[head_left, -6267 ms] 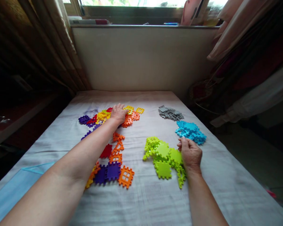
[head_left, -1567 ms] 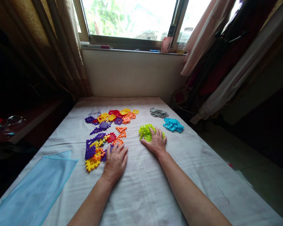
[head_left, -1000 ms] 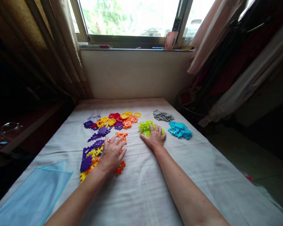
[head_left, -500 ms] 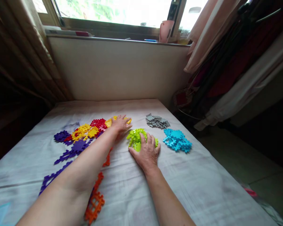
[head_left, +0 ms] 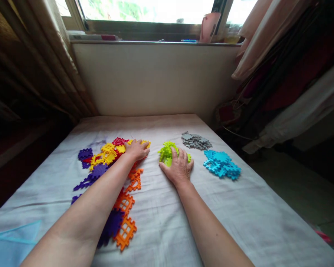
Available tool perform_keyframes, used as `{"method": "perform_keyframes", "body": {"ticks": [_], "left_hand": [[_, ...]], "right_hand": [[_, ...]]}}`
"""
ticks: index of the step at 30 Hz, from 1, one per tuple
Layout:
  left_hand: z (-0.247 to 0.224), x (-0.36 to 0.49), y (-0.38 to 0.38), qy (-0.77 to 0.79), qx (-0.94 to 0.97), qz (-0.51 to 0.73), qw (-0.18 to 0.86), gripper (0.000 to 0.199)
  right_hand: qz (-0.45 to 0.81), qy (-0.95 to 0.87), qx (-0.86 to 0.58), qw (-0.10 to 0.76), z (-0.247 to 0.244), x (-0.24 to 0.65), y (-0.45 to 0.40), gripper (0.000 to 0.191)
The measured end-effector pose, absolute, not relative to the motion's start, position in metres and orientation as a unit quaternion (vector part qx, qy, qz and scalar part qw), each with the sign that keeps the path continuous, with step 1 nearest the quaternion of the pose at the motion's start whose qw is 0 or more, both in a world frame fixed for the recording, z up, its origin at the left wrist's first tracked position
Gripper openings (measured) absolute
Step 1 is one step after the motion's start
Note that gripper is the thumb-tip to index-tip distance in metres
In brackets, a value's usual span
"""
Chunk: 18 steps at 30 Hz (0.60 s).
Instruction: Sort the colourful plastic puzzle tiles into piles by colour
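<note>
My left hand (head_left: 137, 151) lies with fingers stretched over yellow pieces (head_left: 147, 144) and red ones at the far end of a mixed heap of toothed plastic interlocking tiles. Under and beside that forearm are purple tiles (head_left: 100, 170) and orange tiles (head_left: 125, 230), partly covered by the arm. My right hand (head_left: 179, 168) rests, fingers spread, on the near side of a lime green pile of tiles (head_left: 168, 150). Its fingertips touch the green pieces, and the palm hides some of them.
To the right lie a grey pile of tiles (head_left: 196, 141) and a light blue pile (head_left: 222, 165). A clear blue-edged sheet or bag (head_left: 13, 241) is at the near left. Behind the white-sheeted surface (head_left: 161, 215) stands a wall with a pink cup (head_left: 209, 27) on the window ledge.
My view has shifted, so the piles appear further right. My left hand has drawn back leftward over the heap, and more orange tiles show. My right hand stays at the green pile.
</note>
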<state>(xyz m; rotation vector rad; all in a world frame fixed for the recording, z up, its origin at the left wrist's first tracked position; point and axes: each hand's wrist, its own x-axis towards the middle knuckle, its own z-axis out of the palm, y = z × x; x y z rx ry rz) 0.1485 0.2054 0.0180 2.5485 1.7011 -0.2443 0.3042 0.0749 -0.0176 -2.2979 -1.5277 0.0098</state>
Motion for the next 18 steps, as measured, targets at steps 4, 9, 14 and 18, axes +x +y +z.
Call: {"method": "perform_keyframes", "body": {"ticks": [4, 9, 14, 18], "left_hand": [[0.019, 0.133, 0.180, 0.562, 0.823, -0.074, 0.024, 0.051], [0.025, 0.120, 0.148, 0.566, 0.820, -0.082, 0.033, 0.049], [0.037, 0.103, 0.149, 0.519, 0.844, -0.081, 0.109, 0.054], [0.041, 0.056, 0.196, 0.558, 0.828, -0.032, 0.043, 0.057]], "right_hand": [[0.018, -0.546, -0.818, 0.180, -0.014, 0.302, 0.102, 0.076], [0.018, -0.553, -0.814, 0.176, -0.016, 0.298, 0.137, 0.075], [0.023, -0.562, -0.805, 0.188, -0.020, 0.300, 0.165, 0.075], [0.026, -0.563, -0.799, 0.210, -0.023, 0.301, 0.178, 0.076]]}}
